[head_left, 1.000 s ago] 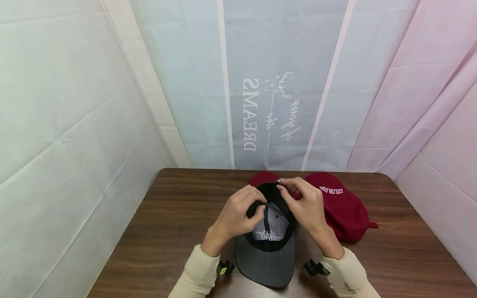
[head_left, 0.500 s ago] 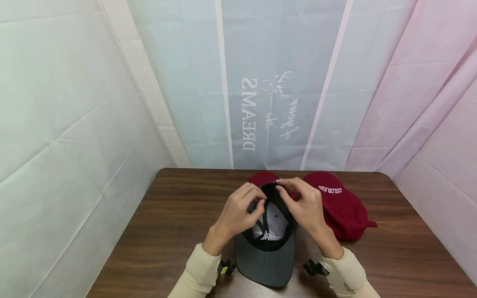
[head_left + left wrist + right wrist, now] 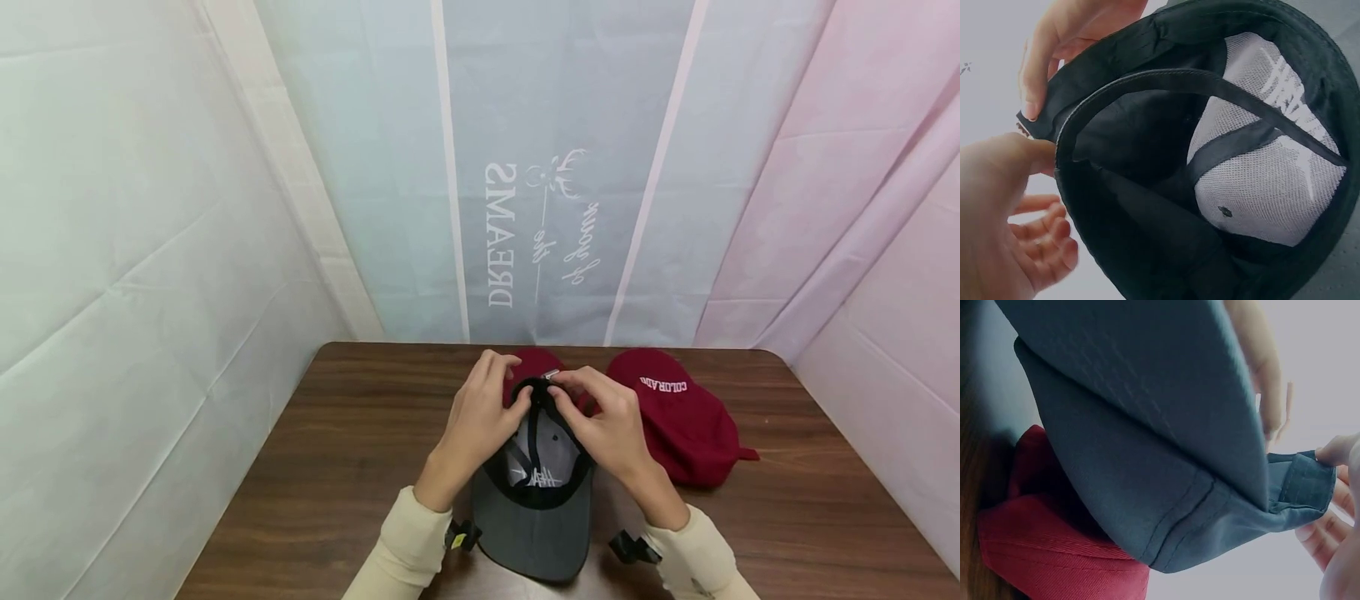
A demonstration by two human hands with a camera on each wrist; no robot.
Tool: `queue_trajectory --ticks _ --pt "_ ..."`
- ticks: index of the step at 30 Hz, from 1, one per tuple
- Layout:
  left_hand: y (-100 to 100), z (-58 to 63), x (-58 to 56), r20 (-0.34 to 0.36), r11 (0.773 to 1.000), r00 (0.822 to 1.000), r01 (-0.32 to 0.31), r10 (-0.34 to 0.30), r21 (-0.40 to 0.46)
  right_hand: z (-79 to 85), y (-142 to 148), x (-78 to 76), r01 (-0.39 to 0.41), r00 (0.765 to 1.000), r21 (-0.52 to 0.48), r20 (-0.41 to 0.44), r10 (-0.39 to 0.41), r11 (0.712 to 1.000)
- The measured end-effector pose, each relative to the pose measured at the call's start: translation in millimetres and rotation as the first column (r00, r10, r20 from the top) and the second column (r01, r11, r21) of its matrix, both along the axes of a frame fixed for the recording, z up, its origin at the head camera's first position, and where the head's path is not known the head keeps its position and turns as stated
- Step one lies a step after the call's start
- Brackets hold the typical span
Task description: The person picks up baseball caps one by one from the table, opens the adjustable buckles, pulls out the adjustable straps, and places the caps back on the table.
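A dark grey baseball cap (image 3: 534, 537) stands crown-down in the head view, brim toward me, its black-lined inside (image 3: 1147, 137) facing up. My left hand (image 3: 476, 417) holds the cap's back edge at the left, thumb inside, fingers behind and partly spread. At the other side of the back closure my right hand (image 3: 611, 421) pinches the edge with thumb and index finger. Beside it a small metal buckle (image 3: 551, 375) shows on the strap. A long black strap (image 3: 1197, 80) loops loosely through the cap's inside. The right wrist view shows the grey outer crown (image 3: 1122, 469).
A dark red cap (image 3: 682, 425) lettered COLORADO lies right of my right hand. Another red cap (image 3: 536, 361) sits behind the grey one, partly hidden. The wooden table (image 3: 360, 433) ends at pale hanging cloths (image 3: 375, 167) on three sides.
My left hand has moved slightly up and right, its index finger lifting away from the thumb. My right hand and the buckle have shifted a little left. The black strap inside hangs differently.
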State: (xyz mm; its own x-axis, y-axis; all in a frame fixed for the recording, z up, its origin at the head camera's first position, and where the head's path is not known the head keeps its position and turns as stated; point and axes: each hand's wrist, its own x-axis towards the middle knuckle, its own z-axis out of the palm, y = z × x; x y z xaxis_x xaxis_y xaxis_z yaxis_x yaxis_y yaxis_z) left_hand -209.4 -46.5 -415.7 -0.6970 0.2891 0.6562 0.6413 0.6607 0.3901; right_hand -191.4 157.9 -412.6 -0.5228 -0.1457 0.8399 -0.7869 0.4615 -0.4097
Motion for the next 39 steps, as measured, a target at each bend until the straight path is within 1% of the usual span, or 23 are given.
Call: queue_trajectory --ticks 3,5,7,10,14,19,24,26,32,36,39 --pt "2 0.0 -0.8 0.055 0.998 0.998 -0.041 0.043 -0.042 0.4 -1 0.5 -0.026 1.000 0.001 -0.011 0.026 1.000" --pt "2 -0.6 -1.4 0.074 0.997 0.995 -0.056 0.061 -0.060 0.6 -2 0.9 -0.045 0.999 0.001 -0.020 0.045 0.999" --pt "2 -1.4 -1.6 0.084 0.996 0.994 -0.063 0.068 -0.059 0.1 -2 1.1 -0.063 0.998 0.002 -0.027 0.063 0.998" --pt "1 -2.2 -1.4 0.102 0.998 0.993 -0.064 0.067 -0.028 -1.1 -2 1.5 -0.079 0.997 0.012 -0.024 0.079 0.997" --pt "-2 -1.7 -1.9 0.119 0.998 0.991 -0.058 0.052 0.040 -4.2 0 1.1 -0.094 0.996 0.044 0.000 0.094 0.995" --pt "-9 0.6 -4.4 0.100 0.993 0.994 -0.052 0.042 0.109 -6.2 2 1.4 -0.090 0.996 0.102 0.025 0.088 0.991" --pt "-17 5.7 -6.0 0.062 0.985 0.997 -0.064 0.055 0.160 -7.7 2 3.1 -0.090 0.995 0.144 0.048 0.084 0.985" --pt "-20 8.3 -5.7 0.052 0.980 0.997 -0.073 0.064 0.183 -8.2 2 4.3 -0.094 0.994 0.161 0.067 0.084 0.982" --pt "-32 13.3 -3.3 0.055 0.967 0.995 -0.098 0.087 0.236 -9.9 1 6.3 -0.099 0.987 0.214 0.145 0.069 0.972" --pt "-37 13.7 -2.2 0.050 0.962 0.996 -0.090 0.080 0.257 -11.2 0 5.8 -0.092 0.984 0.240 0.168 0.052 0.966" --pt "-42 13.5 -2.0 0.029 0.958 0.997 -0.080 0.075 0.276 -12.4 0 5.1 -0.074 0.983 0.259 0.182 0.027 0.963"
